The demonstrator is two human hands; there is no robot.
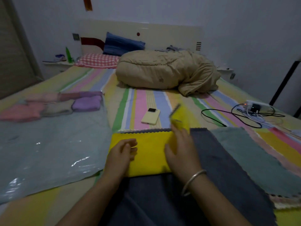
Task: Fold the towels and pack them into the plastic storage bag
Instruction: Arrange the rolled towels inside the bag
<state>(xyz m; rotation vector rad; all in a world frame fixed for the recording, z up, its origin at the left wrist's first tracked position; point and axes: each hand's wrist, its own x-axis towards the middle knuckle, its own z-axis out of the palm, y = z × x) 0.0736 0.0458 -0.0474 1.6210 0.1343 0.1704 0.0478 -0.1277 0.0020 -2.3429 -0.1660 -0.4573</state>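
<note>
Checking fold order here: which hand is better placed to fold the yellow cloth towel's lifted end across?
Right. The right hand holds the yellow cloth towel's raised right end; the left hand rests on its left part, likely just anchoring it.

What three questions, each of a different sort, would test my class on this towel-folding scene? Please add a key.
1. True or false: the yellow towel lies on top of the dark grey towel.
2. Which of these lies on the bed just beyond the yellow towel? A) a phone B) a book C) a cup
3. Which hand wears the metal bangle?

Key: 1 true; 2 A; 3 the right hand.
</note>
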